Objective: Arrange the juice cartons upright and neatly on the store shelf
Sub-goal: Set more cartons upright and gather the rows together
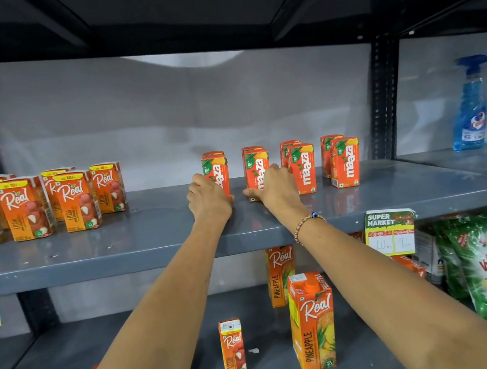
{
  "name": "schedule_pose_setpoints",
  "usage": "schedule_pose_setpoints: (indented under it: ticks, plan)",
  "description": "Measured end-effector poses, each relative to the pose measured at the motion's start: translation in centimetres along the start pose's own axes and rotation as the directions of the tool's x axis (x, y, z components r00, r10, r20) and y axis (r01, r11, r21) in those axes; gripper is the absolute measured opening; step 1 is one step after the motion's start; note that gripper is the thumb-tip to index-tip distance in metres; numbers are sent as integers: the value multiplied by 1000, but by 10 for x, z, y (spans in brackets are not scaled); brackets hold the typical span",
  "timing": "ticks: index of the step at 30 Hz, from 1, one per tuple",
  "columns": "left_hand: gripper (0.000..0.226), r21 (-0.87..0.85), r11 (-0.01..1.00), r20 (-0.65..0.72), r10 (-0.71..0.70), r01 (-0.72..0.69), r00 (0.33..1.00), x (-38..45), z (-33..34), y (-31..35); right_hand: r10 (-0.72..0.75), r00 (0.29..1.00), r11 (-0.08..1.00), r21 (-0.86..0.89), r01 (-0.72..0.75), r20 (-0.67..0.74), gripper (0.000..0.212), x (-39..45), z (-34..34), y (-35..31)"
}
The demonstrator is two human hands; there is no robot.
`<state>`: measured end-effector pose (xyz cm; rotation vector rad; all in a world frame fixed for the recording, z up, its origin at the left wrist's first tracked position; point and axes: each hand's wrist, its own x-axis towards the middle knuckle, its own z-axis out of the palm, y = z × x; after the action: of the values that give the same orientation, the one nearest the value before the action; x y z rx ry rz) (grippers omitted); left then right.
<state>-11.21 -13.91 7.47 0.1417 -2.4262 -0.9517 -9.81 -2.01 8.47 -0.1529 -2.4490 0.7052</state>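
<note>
Left hand grips leftmost Maaza carton; right hand grips next carton, mid-shelf, both upright.

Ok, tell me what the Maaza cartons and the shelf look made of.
Maaza cartons: apparently coated paperboard, judging by the sharp folded edges and slightly glossy print. Shelf: probably grey-painted metal, semi-gloss, faintly reflecting the cartons, with perforated steel uprights.

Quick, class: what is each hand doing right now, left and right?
Left hand: closed around the leftmost Maaza carton on the upper shelf.
Right hand: grip wrapped on the second Maaza carton.
</note>
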Motion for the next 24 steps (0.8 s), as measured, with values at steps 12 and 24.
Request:
schedule_pose_setpoints:
  ticks: [12,24]
  plan:
    - [72,-10,1000,7,-14,14,1000,-2,-2,0,7,1000,999,34,-7,-5,67,-7,-3,0]
    - [73,37,999,49,-6,5,999,-10,-11,3,3,1000,999,52,-4,22,65,-11,-6,-1]
